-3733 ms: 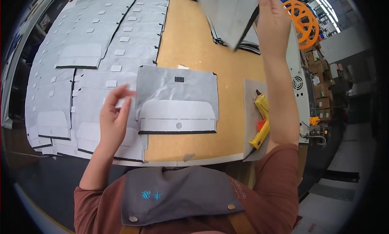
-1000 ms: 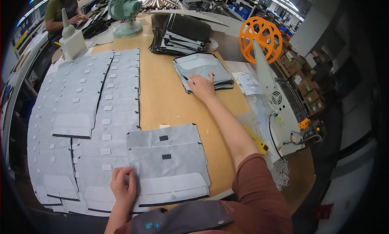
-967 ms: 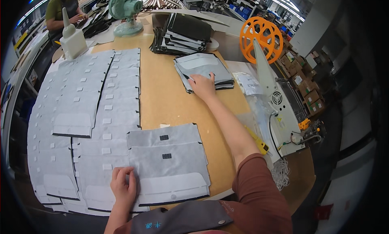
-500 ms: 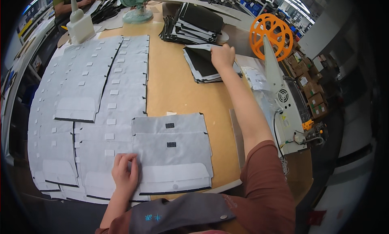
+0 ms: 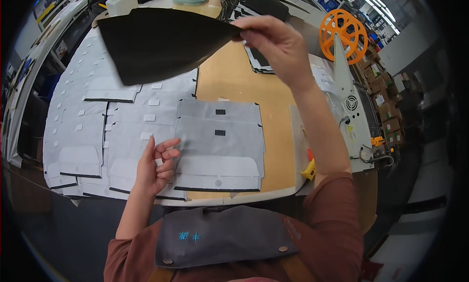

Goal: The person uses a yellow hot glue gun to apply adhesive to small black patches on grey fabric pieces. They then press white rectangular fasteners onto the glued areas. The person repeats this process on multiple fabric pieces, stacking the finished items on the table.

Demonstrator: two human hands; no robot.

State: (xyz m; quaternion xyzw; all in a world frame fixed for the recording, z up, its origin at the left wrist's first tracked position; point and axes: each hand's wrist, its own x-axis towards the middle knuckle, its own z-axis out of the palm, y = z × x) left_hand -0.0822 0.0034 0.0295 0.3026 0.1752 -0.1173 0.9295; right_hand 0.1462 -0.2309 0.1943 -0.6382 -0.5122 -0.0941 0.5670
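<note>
Grey panels (image 5: 78, 140) with small white tabs spread in overlapping rows left of the paired panels (image 5: 220, 147), which lie one partly over the other, each showing a dark patch. Beyond those rows, far to the left of the pair, stands a white bottle (image 5: 122, 3), its top cut off by the view. Just at the pair's left edge the left hand (image 5: 159, 167) hovers or rests (which, I cannot tell), fingers loosely curled and gripping nothing I can make out. Above and to the left of the pair, a black sheet (image 5: 161, 47) hangs in the air, bowed, its right corner pinched between thumb and fingers of the right hand (image 5: 278, 45). The step in hand looks like a one-handed carry; laying the sheet flat would call for a second hand on its free end. Beyond the pair, slightly right, sits a stack (image 5: 260, 62) of similar pieces. Right of the pair come bare tan table (image 5: 278, 116), a yellow tool (image 5: 309, 169) partly behind the forearm, a pale machine (image 5: 354, 121), an orange wheel (image 5: 345, 36) and, farthest out, cardboard boxes (image 5: 388, 106).
</note>
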